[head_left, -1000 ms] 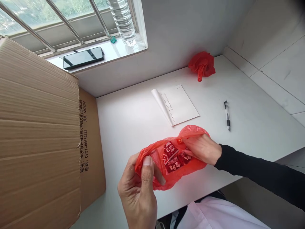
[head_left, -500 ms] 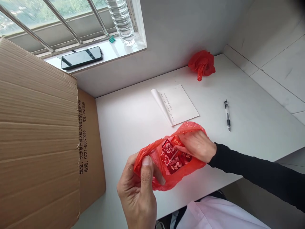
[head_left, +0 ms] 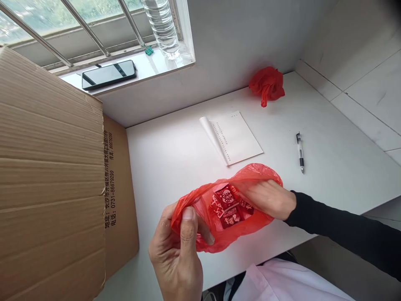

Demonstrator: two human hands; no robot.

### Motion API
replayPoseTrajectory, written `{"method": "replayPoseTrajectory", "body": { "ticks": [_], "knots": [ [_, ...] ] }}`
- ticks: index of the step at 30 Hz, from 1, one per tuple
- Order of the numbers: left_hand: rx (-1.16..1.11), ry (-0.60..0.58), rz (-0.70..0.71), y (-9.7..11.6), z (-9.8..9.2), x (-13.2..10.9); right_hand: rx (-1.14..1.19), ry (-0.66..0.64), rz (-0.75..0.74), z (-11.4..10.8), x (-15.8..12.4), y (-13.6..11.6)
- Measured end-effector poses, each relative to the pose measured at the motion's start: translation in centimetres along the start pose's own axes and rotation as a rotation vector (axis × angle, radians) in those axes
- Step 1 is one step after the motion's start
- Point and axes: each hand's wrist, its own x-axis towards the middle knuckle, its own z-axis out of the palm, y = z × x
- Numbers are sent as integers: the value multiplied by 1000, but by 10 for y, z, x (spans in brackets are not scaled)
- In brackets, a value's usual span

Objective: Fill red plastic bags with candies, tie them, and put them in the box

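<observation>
Two hands, left hand (head_left: 175, 255) pinching bag (head_left: 225, 238)

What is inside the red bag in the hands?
Small red packets with white patterns lie inside the red bag, whose edge the left hand pinches. The right hand reaches in beside them. Its fingertips, and anything beneath the packets, are covered by plastic.

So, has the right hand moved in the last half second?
Yes. The right hand, reaching into the red bag, has slid to the right, so its wrist now sits nearer below the pen than before.
</observation>
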Motion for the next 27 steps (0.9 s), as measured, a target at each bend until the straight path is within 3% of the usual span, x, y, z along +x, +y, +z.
{"method": "replayPoseTrajectory", "body": {
  "ticks": [4,10,16,21,27],
  "knots": [
    [-10,-11,-20,-1,2,0,-65,3,1,1,-12,9],
    [-38,-39,-40,-4,3,-4,-105,12,22,16,-7,15],
    [-36,-30,-26,-4,1,-5,2,-11,-58,-3,-12,25],
    [-26,-28,-33,-3,5,-4,89,-133,30,-15,-14,27],
    [-25,-44,-25,-2,7,-3,201,-184,55,-21,-16,20]
  ]
}}
